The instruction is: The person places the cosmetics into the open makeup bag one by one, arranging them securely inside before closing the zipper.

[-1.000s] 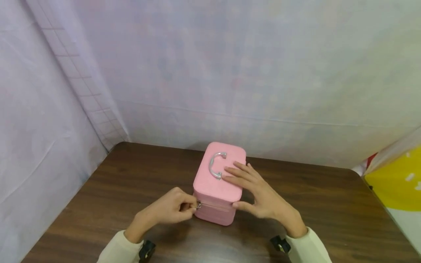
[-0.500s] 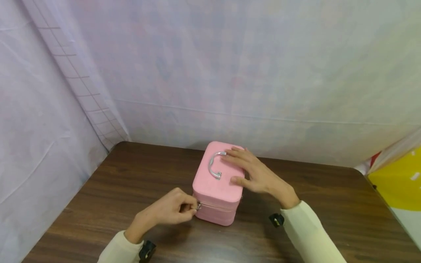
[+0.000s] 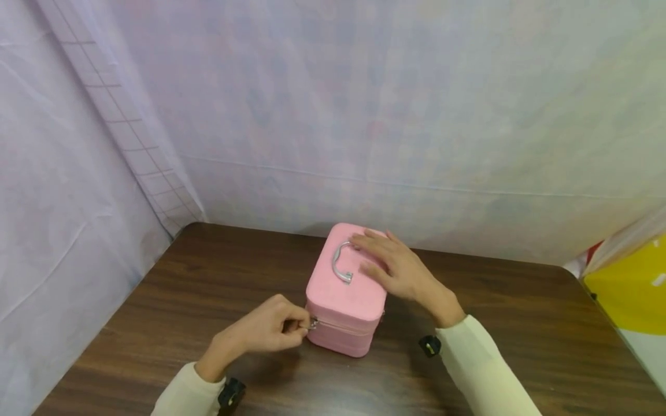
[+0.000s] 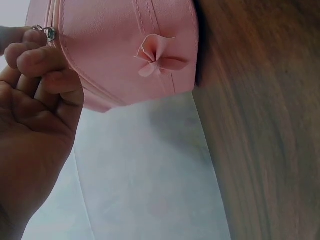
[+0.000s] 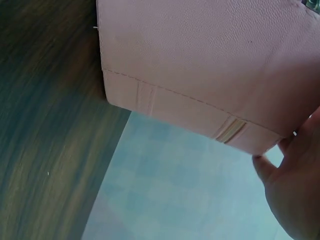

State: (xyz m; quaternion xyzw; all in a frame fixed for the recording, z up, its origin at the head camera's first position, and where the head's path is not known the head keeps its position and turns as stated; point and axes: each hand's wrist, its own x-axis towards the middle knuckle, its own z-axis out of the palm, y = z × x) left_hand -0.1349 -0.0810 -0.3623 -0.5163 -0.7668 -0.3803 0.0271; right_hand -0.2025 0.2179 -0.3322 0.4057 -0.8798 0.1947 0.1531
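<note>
Since the earlier frames our right hand (image 3: 398, 268) has slid from the near right edge of the pink case (image 3: 346, 289) up onto its lid, toward the far end; the left hand (image 3: 265, 332) has not shifted from the zipper. The case stands upright on the brown table (image 3: 156, 306), near the middle of the far half, its short front face turned toward us. A silver handle (image 3: 340, 260) lies flat on the lid; our right fingers rest just beside its far end, spread and fairly straight, palm down, pressing the lid rather than gripping anything. The left hand is curled, thumb and forefinger pinching the small metal zipper pull (image 4: 49, 33) at the front left corner, where the zip seam (image 3: 340, 327) runs across the front below the lid. The left wrist view shows a small pink bow (image 4: 157, 59) stitched to a side panel; the right wrist view shows grained, leather-like skin with stitched seams. Judgement: a stiff-walled box, padded surface, probably light and liable to slide on the smooth wood when the zip is pulled, so a flat hand on the lid is a sound brace. For lifting, the handle is the place to hold. White cloth backdrops (image 3: 364, 115) hang behind and to the left; something yellow (image 3: 626, 289) sits at the right edge.
</note>
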